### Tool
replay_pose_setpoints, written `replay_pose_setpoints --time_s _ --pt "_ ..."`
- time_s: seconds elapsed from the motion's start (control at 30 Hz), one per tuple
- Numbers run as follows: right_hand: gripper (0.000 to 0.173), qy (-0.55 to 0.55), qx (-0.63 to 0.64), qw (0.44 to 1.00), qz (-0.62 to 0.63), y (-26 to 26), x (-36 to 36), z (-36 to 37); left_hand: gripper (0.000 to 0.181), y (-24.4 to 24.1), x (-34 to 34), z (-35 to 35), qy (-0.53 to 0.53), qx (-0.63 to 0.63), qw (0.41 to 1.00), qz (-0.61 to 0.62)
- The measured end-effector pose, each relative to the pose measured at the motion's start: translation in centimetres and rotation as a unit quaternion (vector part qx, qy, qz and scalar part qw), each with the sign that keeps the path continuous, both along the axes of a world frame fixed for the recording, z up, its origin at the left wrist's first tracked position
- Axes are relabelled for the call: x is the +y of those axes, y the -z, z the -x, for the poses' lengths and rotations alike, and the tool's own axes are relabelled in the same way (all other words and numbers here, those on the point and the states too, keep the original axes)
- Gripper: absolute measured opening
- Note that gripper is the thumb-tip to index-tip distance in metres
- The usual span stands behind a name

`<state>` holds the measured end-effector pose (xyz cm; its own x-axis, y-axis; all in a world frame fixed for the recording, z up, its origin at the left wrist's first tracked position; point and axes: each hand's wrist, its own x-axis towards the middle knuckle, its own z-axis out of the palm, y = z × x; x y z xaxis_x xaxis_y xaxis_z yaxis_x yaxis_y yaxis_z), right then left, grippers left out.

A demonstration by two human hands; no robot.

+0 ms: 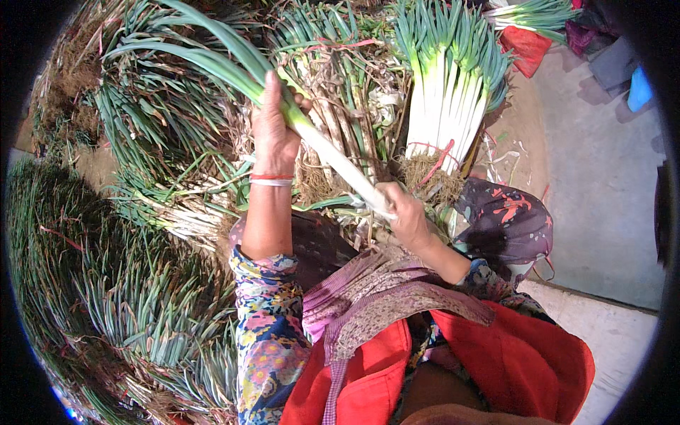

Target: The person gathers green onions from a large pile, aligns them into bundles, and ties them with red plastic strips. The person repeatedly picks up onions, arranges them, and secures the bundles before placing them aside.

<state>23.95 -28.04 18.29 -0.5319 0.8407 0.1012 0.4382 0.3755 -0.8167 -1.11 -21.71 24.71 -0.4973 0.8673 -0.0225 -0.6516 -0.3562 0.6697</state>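
Observation:
My left hand (277,122) is wrapped around a large green onion (340,159) where its white stalk turns green. The long leaves fan out toward the upper left. Lower right, my right hand (406,212) grips the root end of the same stalk, and its fingers hide the roots. Beyond my right hand stands a bundle of cleaned green onions (446,101) with white stalks and a mat of brown roots, bound by a pink tie (438,162). Behind the held stalk lie uncleaned onions (332,114) with dry brown outer leaves.
Heaps of onions (154,297) fill the left side, some tied with pink strips. A red cloth or bag (526,50) lies at the upper right beside more green onions (536,16). Concrete floor (589,202) extends along the right. Peeled scraps (504,159) lie near my knee.

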Motion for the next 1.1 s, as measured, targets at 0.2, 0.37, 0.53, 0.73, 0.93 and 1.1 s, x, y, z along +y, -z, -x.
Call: replay_pose_setpoints --time_s 0.2,0.37,0.53,0.73,0.93,1.1 --pt "0.038 -0.048 -0.266 0.953 0.140 12.2 0.1 -8.5 0.026 -2.8 -2.1 3.7 -0.044 0.044 0.993 -0.098" --pt "0.043 -0.211 -0.213 0.953 0.036 -1.1 -1.5 -6.9 0.029 -2.5 -2.9 3.0 -0.121 0.157 0.977 -0.077" --pt "0.054 -0.018 0.130 0.952 -0.277 -5.2 2.2 5.2 0.033 -1.6 -1.9 -0.4 -0.028 -0.011 0.989 -0.142" --pt "0.030 -0.113 0.062 0.988 0.085 -3.0 6.7 10.4 0.054 -0.9 -2.1 -0.5 0.186 -0.069 0.950 -0.240" --pt "0.028 -0.227 0.162 0.789 0.547 -0.2 6.7 11.7 0.063 -1.7 -1.9 -0.5 0.378 -0.118 0.832 -0.387" --pt "0.032 -0.126 0.034 0.980 0.149 9.2 6.1 7.8 0.051 -3.4 -2.2 1.4 0.324 -0.269 0.804 -0.420"
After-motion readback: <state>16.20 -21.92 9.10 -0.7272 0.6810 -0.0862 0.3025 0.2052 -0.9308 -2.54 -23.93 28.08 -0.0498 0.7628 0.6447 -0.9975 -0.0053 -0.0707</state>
